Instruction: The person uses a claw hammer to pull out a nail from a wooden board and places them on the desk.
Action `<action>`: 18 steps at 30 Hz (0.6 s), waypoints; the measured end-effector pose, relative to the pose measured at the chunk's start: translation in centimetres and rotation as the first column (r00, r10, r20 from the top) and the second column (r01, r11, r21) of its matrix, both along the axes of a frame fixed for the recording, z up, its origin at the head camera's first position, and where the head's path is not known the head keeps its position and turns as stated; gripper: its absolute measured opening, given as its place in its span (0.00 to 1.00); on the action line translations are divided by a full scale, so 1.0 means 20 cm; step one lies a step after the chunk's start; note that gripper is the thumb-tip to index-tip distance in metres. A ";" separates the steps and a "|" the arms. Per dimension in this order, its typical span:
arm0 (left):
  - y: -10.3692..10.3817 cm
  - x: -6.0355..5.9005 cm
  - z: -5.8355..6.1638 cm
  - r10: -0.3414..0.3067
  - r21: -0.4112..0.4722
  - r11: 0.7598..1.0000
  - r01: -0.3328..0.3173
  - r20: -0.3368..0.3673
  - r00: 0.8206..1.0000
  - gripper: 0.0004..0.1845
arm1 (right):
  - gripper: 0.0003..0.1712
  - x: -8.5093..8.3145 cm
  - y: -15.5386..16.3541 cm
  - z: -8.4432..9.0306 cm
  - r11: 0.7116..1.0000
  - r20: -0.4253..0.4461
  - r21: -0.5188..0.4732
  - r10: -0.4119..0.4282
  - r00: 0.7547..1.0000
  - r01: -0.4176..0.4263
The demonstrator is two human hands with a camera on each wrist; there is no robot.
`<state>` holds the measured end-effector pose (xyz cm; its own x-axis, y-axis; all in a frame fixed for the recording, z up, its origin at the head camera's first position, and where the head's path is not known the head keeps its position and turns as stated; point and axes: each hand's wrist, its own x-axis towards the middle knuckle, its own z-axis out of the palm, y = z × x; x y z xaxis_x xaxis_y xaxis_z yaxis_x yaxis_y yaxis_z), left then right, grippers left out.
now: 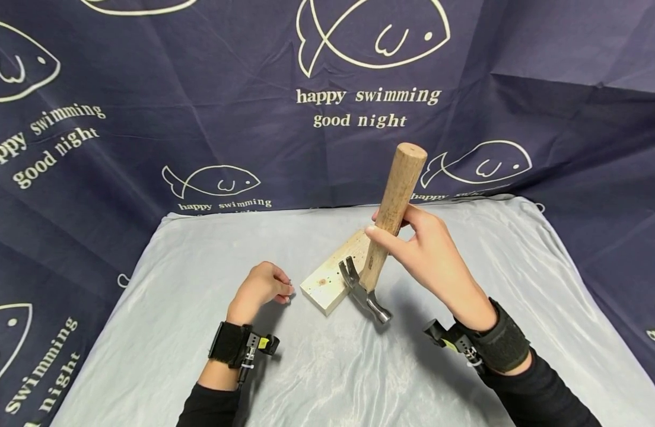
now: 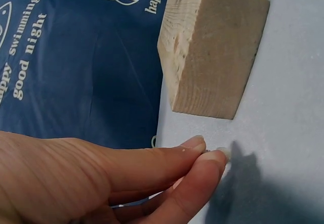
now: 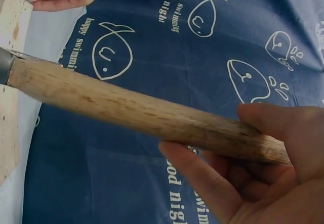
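Hammer (image 1: 378,249) stands head-down beside the block (image 1: 335,276) on the table (image 1: 199,356), right hand (image 1: 431,255) gripping its handle. Left hand (image 1: 260,287) pinches a nail (image 1: 291,283) by the block's end.

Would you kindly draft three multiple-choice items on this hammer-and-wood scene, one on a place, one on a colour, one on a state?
1. Where is the wooden block?
A. between the two hands on the grey cloth
B. left of the left hand
C. on the hammer

2. What colour is the backdrop?
A. red
B. dark blue with white fish
C. plain green

3. How is the hammer held?
A. flat on the cloth
B. head up
C. head down, handle up, in the right hand

Answers: 1 A, the block lies between the left hand and the right; 2 B, the print shows; 3 C, the steel head points downward.
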<state>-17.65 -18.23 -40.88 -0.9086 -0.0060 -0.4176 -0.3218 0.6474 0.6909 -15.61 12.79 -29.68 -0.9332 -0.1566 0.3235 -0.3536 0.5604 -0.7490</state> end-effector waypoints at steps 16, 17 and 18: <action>0.02 0.00 -0.07 0.057 0.011 0.998 -0.056 -0.006 0.998 0.07 | 0.18 -0.01 0.00 0.00 1.000 -0.017 -0.022 -0.009 1.000 0.009; 0.02 0.00 -0.07 0.059 0.008 0.998 -0.059 -0.005 0.998 0.07 | 0.18 -0.01 0.00 0.00 1.000 -0.016 -0.023 -0.009 1.000 0.008; 0.02 0.00 -0.08 0.059 0.008 0.998 -0.059 -0.006 0.998 0.07 | 0.18 0.00 0.00 0.00 1.000 -0.015 -0.023 -0.008 1.000 0.007</action>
